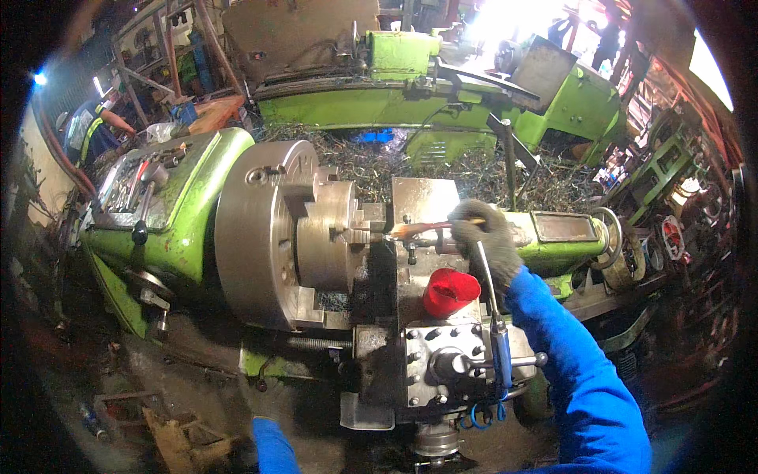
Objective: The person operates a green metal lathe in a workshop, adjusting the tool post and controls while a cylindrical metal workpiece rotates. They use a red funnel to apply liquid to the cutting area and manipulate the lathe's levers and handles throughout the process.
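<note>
The brush point(422, 229) lies across the lathe carriage point(418, 197), bristles at the chuck jaws point(359, 229); the gloved right hand point(489, 237) seems to pinch its handle. Short, light strokes would suit. The left hand is unseen below the sleeve point(272, 446), fingers untellable.

I note the green lathe point(185, 197) carrying everything here: its steel chuck point(272, 233) at left, the grey carriage point(426, 316) bearing a red cup point(448, 291) on top, and, on the floor point(197, 379) below, dark grime with scrap bits point(170, 430).
</note>
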`<action>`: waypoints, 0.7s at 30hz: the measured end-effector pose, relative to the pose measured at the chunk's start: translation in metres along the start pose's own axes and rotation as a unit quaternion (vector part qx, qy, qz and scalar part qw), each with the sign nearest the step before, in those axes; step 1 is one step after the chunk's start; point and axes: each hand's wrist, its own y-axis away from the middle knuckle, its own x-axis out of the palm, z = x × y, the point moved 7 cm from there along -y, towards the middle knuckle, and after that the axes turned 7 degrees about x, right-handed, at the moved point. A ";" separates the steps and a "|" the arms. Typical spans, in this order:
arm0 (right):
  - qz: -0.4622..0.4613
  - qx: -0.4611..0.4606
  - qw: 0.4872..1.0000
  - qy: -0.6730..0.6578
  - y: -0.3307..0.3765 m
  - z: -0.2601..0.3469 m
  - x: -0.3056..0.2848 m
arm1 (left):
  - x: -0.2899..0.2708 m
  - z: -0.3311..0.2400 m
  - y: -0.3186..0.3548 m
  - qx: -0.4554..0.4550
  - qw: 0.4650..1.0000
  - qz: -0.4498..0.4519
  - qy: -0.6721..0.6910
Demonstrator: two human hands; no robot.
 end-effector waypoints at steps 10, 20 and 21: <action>0.037 -0.107 0.965 0.238 -0.032 0.009 0.049 | -0.055 0.044 -0.056 -0.073 0.996 -0.047 0.036; -0.014 -0.118 0.974 0.195 -0.011 0.026 0.043 | -0.124 0.195 -0.033 0.078 0.207 0.148 -0.964; -0.031 -0.123 0.969 0.210 -0.010 0.029 0.042 | -0.121 0.194 -0.029 0.088 0.279 0.108 -0.950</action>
